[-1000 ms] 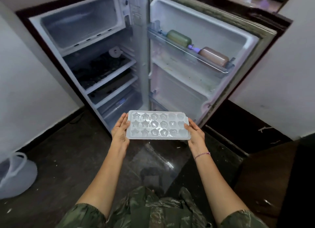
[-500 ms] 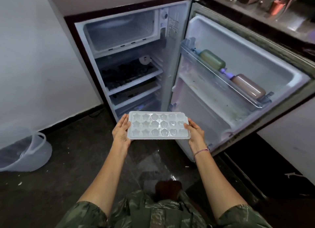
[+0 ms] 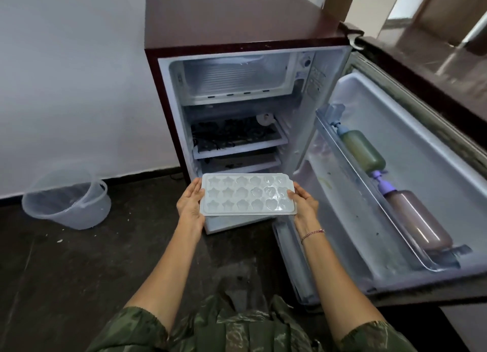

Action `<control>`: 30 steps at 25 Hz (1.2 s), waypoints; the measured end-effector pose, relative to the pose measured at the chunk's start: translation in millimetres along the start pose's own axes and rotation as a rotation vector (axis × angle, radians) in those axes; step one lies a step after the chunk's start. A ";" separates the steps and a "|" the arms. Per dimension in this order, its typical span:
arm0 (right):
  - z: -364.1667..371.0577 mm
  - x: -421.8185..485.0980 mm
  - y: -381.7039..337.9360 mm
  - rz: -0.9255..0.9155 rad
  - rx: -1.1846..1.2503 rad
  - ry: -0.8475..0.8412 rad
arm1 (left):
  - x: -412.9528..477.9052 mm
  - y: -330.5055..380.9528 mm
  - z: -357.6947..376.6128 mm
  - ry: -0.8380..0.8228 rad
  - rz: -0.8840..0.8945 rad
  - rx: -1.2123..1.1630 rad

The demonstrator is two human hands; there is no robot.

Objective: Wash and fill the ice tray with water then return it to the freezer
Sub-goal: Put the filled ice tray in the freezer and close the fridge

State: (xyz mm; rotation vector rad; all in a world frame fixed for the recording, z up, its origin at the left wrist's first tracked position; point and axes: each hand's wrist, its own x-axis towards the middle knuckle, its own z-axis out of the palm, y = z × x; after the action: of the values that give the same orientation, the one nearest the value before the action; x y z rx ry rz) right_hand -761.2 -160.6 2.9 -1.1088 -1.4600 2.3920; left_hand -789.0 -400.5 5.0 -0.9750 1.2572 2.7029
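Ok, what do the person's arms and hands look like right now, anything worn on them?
Both forearms are bare, and neither the left hand nor the right hand wears a glove. A thin pinkish bracelet circles the right wrist. The left sleeve and right sleeve are green camouflage fabric, short, ending near the elbows with gathered hems.
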 end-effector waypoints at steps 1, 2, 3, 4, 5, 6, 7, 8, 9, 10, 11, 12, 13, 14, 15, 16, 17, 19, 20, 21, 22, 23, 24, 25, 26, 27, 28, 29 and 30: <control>2.7 3.8 -2.9 0.004 -0.004 -0.010 | 2.1 1.3 3.7 0.015 0.008 -0.007; 5.7 8.1 -5.6 0.007 -0.015 -0.013 | 4.5 2.2 7.9 0.029 0.016 -0.010; 9.0 13.3 -9.0 0.001 -0.029 -0.014 | 7.2 3.0 12.6 0.041 0.021 -0.011; 12.5 19.2 -12.1 -0.014 -0.056 -0.013 | 9.3 4.4 17.4 0.058 0.024 -0.009; 18.3 27.1 -14.9 -0.032 -0.093 -0.015 | 12.4 6.9 22.3 0.075 0.032 -0.010; 23.7 34.7 -17.5 -0.051 -0.129 -0.015 | 15.6 9.1 27.0 0.088 0.042 -0.011; 29.7 41.4 -20.8 -0.065 -0.153 -0.014 | 20.1 11.7 31.8 0.096 0.053 -0.016; 36.6 47.5 -24.9 -0.072 -0.166 -0.020 | 25.8 15.1 37.1 0.101 0.063 -0.027; 43.9 53.3 -29.3 -0.081 -0.175 -0.028 | 31.3 18.9 43.5 0.098 0.077 -0.039; 52.8 60.7 -34.2 -0.089 -0.179 -0.033 | 39.4 22.9 50.9 0.094 0.092 -0.046; 61.4 67.4 -39.2 -0.099 -0.173 -0.029 | 47.2 26.8 58.4 0.096 0.102 -0.050; 69.6 75.5 -43.4 -0.109 -0.158 -0.025 | 54.9 31.2 66.6 0.107 0.107 -0.046; 77.6 83.0 -48.0 -0.112 -0.143 -0.024 | 63.2 35.5 75.0 0.112 0.108 -0.042; 85.7 90.5 -52.6 -0.110 -0.128 -0.026 | 72.0 39.9 83.7 0.106 0.107 -0.034; 95.2 99.2 -58.6 -0.109 -0.118 -0.028 | 82.1 45.1 93.8 0.091 0.113 -0.028; 103.4 108.0 -64.2 -0.115 -0.104 -0.033 | 91.4 50.3 103.2 0.076 0.116 -0.021; 112.9 115.2 -72.0 -0.124 -0.092 -0.041 | 103.6 55.9 113.1 0.060 0.122 -0.011; 133.2 129.8 -88.5 -0.162 -0.081 -0.047 | 125.5 67.9 132.8 0.036 0.127 0.013; 143.6 138.6 -96.0 -0.177 -0.081 -0.041 | 133.9 74.6 142.8 0.022 0.127 0.014; 152.8 145.6 -103.2 -0.187 -0.086 -0.032 | 141.9 79.4 150.5 0.020 0.128 0.028; 161.0 153.2 -109.5 -0.199 -0.082 -0.028 | 148.5 83.5 157.9 0.005 0.128 0.050; 168.1 161.8 -114.3 -0.209 -0.072 -0.028 | 156.2 88.0 165.7 -0.010 0.132 0.068; 174.5 170.0 -117.5 -0.210 -0.063 -0.026 | 162.1 92.7 173.1 -0.010 0.137 0.083; 181.1 176.8 -120.2 -0.207 -0.055 -0.023 | 171.4 98.0 180.4 0.003 0.140 0.093; 187.3 181.7 -122.4 -0.201 -0.054 -0.022 | 178.5 103.1 185.3 0.026 0.139 0.074; 192.8 187.8 -124.8 -0.203 -0.057 -0.025 | 186.7 106.4 188.6 0.015 0.138 0.042; 197.5 191.6 -127.9 -0.201 -0.066 -0.017 | 188.5 109.7 191.7 0.012 0.147 0.059; 201.6 194.9 -132.1 -0.207 -0.066 -0.018 | 192.4 112.1 194.5 -0.011 0.165 0.102; 206.4 197.7 -136.3 -0.220 -0.060 -0.019 | 189.1 114.5 199.6 -0.047 0.158 0.129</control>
State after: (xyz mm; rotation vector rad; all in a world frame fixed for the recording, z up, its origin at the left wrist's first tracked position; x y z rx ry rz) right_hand -1071.3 -147.4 65.2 -0.8866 -1.5785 2.2284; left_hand -1077.2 -386.3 79.1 -0.8267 1.5392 2.6967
